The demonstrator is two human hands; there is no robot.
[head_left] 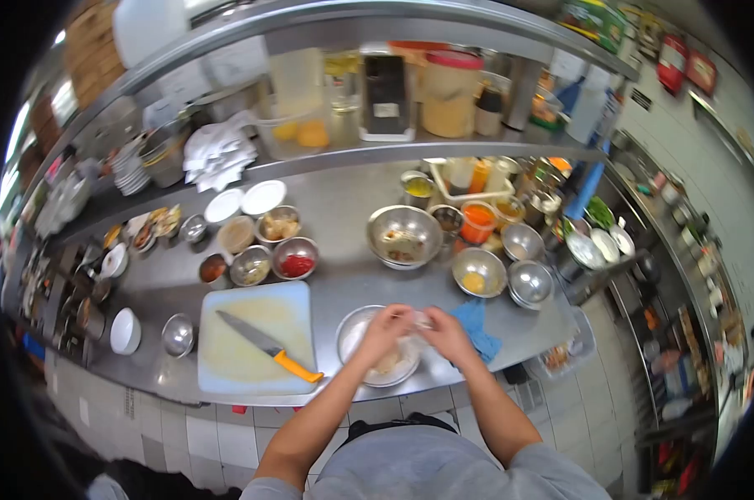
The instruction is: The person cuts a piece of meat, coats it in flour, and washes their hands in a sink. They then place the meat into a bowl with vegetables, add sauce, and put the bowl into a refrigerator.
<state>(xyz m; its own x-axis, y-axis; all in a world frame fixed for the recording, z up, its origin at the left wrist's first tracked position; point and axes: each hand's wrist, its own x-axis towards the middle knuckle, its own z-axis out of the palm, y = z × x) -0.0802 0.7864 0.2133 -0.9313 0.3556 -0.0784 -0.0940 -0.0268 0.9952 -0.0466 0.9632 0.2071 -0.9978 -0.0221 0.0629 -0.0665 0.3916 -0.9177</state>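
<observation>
Both of my hands are raised over a metal bowl point(346, 339) with something white, like flour, and a pale lump inside. My left hand point(385, 332) is closed, its fingertips pinched together above the bowl's middle. Close beside it, my right hand point(446, 335) is pinched too, over the bowl's right rim. Something small and pale seems to be between the fingertips, too small to name. A blue cloth point(475, 327) lies just right of my right hand. To the left, a knife point(260, 340) with an orange handle rests on a white cutting board point(219, 362).
Behind the bowl stand a large mixing bowl point(404, 225), a bowl with yellow content point(479, 268) and a container of orange sauce point(478, 218). A bowl of red food point(295, 258) sits behind the board. A metal shelf point(327, 158) crosses above the counter's back.
</observation>
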